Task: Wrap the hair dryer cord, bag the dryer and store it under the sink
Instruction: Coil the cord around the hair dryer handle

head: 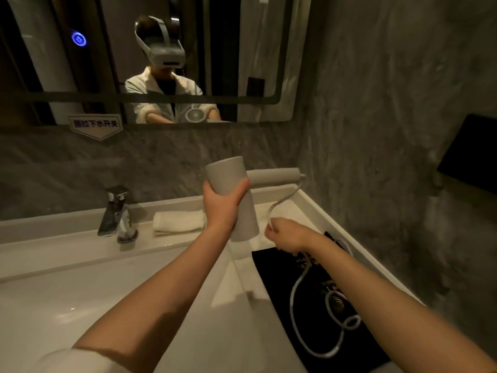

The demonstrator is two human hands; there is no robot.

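While the left hand [224,203] is clasping the dryer [234,189] above the counter [80,254], the right hand [286,235] is pinching the cord [282,201], whose slack is lying in 2 loops on the black bag [279,270] and could be snagging or kinking during wrapping.

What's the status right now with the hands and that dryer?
Left hand gripping hair dryer barrel, held above counter. Right hand pinching cord near handle. Remaining cord loose on black bag. Nothing obstructing.
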